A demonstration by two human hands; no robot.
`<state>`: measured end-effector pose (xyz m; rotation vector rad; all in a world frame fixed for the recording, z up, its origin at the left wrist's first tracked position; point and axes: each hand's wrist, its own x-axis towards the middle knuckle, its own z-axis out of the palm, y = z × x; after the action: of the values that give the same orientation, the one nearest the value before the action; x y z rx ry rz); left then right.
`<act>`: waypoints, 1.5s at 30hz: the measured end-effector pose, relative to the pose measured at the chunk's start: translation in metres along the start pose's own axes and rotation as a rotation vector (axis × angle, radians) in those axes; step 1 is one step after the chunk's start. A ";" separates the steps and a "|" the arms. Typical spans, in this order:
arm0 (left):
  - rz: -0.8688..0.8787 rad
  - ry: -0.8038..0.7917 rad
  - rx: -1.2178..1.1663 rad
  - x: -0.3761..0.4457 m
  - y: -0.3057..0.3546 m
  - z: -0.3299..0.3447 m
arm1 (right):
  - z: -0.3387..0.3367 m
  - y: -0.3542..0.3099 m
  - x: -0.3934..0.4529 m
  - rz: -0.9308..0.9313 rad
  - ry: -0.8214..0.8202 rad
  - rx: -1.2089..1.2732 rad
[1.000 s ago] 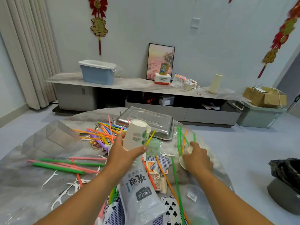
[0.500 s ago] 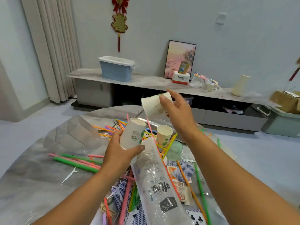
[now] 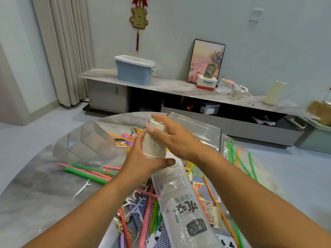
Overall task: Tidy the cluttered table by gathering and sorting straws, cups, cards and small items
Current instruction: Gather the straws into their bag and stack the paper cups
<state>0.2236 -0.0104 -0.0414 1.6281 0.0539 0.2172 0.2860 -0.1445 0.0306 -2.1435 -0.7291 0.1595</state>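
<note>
White paper cups (image 3: 154, 140), stacked upside down, sit mid-frame between my hands.
Half a second ago my right hand (image 3: 176, 138) held one cup apart; now it clasps the stack's top, my left hand (image 3: 143, 159) gripping the rim.

A single head-worn wide-angle camera looks forward and down across the round grey marble-patterned table (image 3: 35, 185), its near edge close below the lens, facing the long low grey cabinet (image 3: 161, 86) along the far wall.
</note>
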 end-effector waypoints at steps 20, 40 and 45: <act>-0.002 0.174 -0.013 -0.004 -0.006 -0.028 | -0.058 0.067 0.005 0.545 0.697 0.324; 0.017 0.033 0.070 -0.128 0.039 -0.014 | 0.012 -0.075 -0.132 0.734 0.248 1.044; 0.024 0.042 0.075 -0.148 0.046 -0.018 | 0.012 -0.101 -0.148 0.698 0.375 0.815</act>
<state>0.0707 -0.0208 -0.0110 1.6993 0.0761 0.2707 0.1153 -0.1699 0.0799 -1.4740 0.3030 0.3401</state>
